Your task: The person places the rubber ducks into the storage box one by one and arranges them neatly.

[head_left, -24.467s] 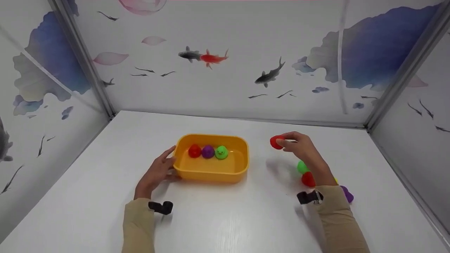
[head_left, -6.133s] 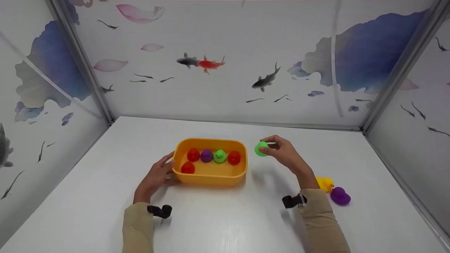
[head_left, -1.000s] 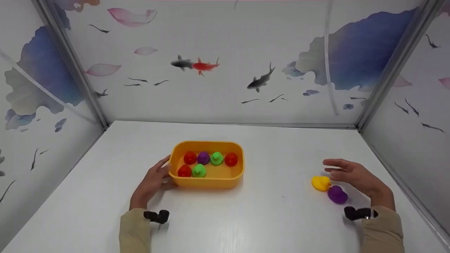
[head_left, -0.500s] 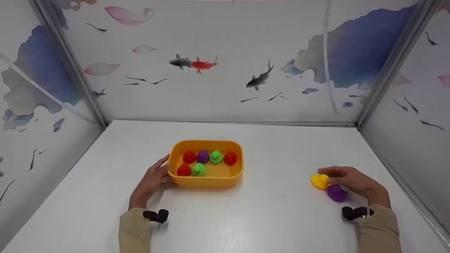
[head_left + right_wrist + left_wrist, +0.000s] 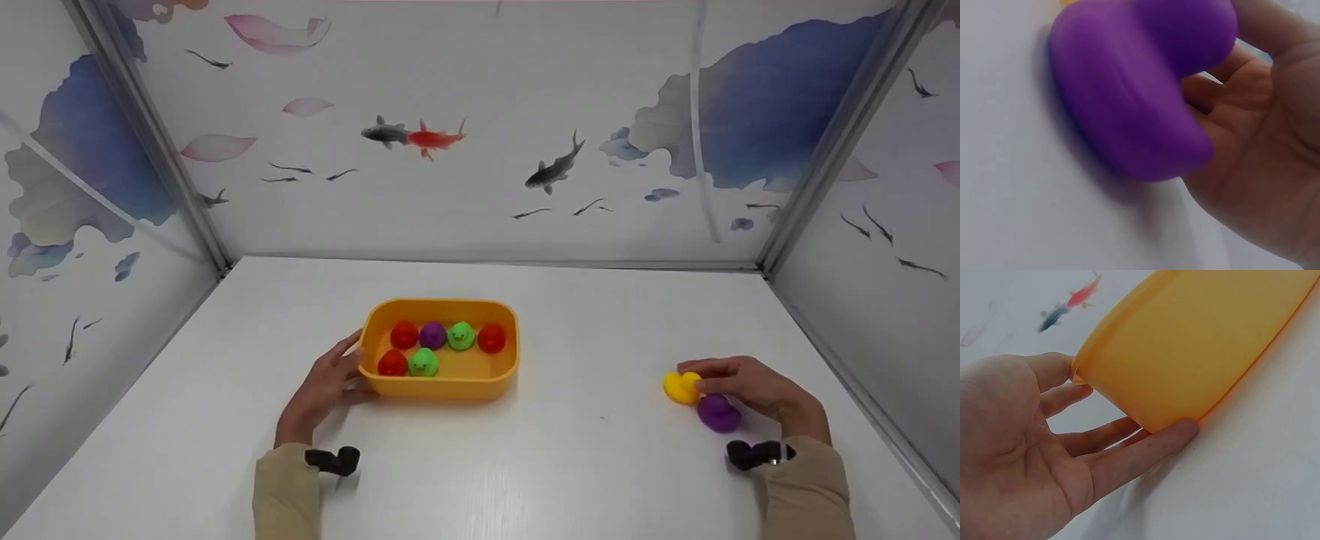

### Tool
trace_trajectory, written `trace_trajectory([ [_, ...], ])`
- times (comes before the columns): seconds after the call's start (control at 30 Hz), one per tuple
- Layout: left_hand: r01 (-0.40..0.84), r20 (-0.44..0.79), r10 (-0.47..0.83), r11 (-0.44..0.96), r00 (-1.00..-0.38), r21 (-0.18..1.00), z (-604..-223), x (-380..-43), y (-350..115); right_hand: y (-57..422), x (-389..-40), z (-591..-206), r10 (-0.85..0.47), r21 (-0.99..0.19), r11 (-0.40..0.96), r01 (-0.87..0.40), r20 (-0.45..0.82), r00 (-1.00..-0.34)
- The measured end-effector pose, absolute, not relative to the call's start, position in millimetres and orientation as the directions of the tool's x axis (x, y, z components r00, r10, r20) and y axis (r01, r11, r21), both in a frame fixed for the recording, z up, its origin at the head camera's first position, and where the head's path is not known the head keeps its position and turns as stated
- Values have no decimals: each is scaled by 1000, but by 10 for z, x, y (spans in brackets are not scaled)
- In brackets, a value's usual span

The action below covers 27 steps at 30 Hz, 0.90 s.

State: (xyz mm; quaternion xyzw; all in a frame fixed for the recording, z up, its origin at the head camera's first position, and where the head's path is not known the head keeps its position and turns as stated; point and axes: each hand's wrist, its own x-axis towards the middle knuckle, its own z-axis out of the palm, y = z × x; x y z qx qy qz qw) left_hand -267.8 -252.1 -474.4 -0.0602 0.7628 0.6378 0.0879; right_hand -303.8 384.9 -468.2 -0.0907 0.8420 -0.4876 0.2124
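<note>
A yellow plastic tub (image 5: pixel 439 388) holds several small rubber ducks: red (image 5: pixel 491 338), green (image 5: pixel 424 363) and purple (image 5: pixel 433 335). My left hand (image 5: pixel 321 391) rests against its left end, fingers spread and nearly straight; in the left wrist view the fingertips (image 5: pixel 1176 434) touch the tub wall (image 5: pixel 1185 354) by its rim and base. On the right, thumb and fingers of my right hand (image 5: pixel 761 390) pinch a yellow rubber duck (image 5: pixel 681 388) by the head, still on the table. A purple rubber duck (image 5: pixel 718 414) sits beside it under the hand. In the right wrist view that purple duck (image 5: pixel 1123 95) hides the fingertips.
A white table (image 5: pixel 480 465) bears everything. Printed panels, the back wall (image 5: pixel 480 217) and side walls, enclose it with metal posts at the corners. A black wrist camera (image 5: pixel 334 460) is strapped to each sleeve.
Over the last second my right hand has come down and left onto the yellow duck. Earlier, it held a green duck beside the tub; that duck now lies inside. The left hand stays at the tub.
</note>
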Motion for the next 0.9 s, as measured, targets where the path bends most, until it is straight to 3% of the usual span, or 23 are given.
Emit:
trace_trajectory([
  [0.27, -209, -217, 30, 162, -976, 964, -4739, -2691, -2523, 3821, -3060, -4653, -297, -836, 543, 76, -277, -914],
  [0.9, -207, -213, 21, 172, -977, 963, -4755, -2688, -2533, 3578, -3075, -4385, -271, -888, 459, 11, -152, -950],
])
